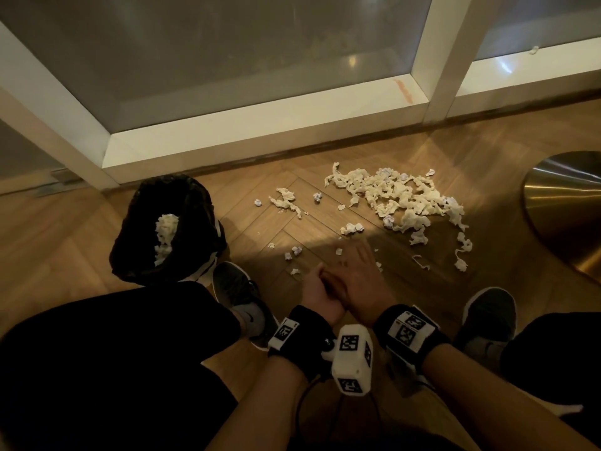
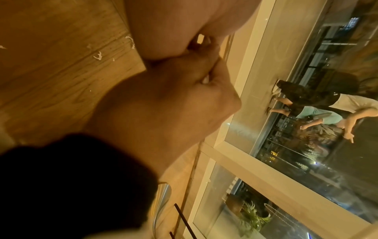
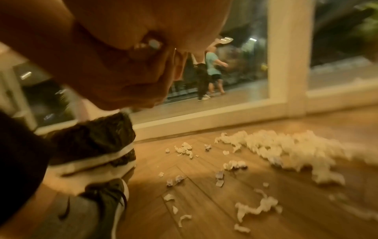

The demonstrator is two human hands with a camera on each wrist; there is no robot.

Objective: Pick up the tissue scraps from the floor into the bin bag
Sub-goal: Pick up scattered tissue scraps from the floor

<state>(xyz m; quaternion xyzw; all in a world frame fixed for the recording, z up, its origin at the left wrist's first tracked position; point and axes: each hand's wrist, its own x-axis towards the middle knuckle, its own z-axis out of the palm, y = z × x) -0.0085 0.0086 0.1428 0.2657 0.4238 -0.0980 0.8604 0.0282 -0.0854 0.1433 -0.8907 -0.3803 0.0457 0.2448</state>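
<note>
While the person crouches with a shoe [image 1: 240, 297] planted either side, the two hands meet low over the floor [image 1: 374, 141] between the knees. The left hand [image 1: 320, 296] is curled, and both wrist views show bits of white tissue caught in its fingers [image 2: 204, 67], so it is gripping a few scraps; the right hand [image 1: 359, 278] lies against it with fingers fairly straight and slack, seemingly passing pieces across or pressing them in, though whether it holds anything itself cannot be told. Gathering into one fist probably saves trips to the bag. Just past the hands small scraps [image 1: 292, 252] lie scattered on the wood, with a thin twisted strip [image 3: 258, 206] off to the right. Left of them, touching the left shoe, stands the bin bag [image 1: 166, 229], its black mouth rolled open and tilted toward the person, some tissue already lying inside; it sits near enough for a short reach. Farther out and to the right lies the main pile [image 1: 400, 200], a loose tangle of crumpled strips, so most of the job looks undone. A brass disc [image 1: 566, 206] sits at the far right, and behind everything runs a white window frame [image 1: 260, 131].
</note>
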